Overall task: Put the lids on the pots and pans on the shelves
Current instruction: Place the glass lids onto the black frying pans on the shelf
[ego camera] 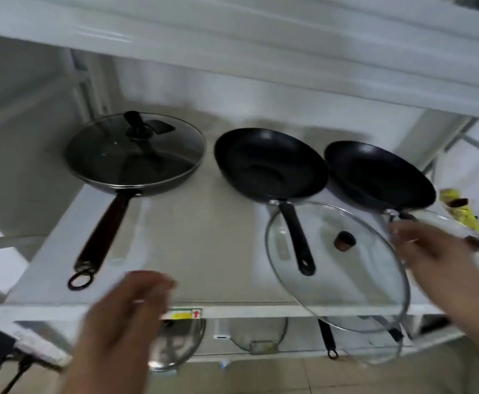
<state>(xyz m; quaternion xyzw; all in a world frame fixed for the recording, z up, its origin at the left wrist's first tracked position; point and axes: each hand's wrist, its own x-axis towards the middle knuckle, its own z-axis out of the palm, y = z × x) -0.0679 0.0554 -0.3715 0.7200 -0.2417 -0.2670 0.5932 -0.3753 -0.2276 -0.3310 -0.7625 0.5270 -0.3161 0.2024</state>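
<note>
Three black pans stand on a white shelf [198, 228]. The left pan [135, 157] wears a glass lid with a black knob. The middle pan [269, 163] and the right pan [377, 174] are uncovered. My right hand [437, 251] grips the right rim of a large glass lid [337, 280] with a dark knob, held tilted over the middle pan's handle, in front of both bare pans. My left hand [130, 314] hovers at the shelf's front edge, fingers loosely curled, with nothing in it.
An upper shelf [261, 38] overhangs the pans. Below the front edge lie a steel lid [175, 348], a glass lid [258, 334] and pan handles [327, 342]. A yellow packet [460, 211] sits at the far right. Shelf posts frame both sides.
</note>
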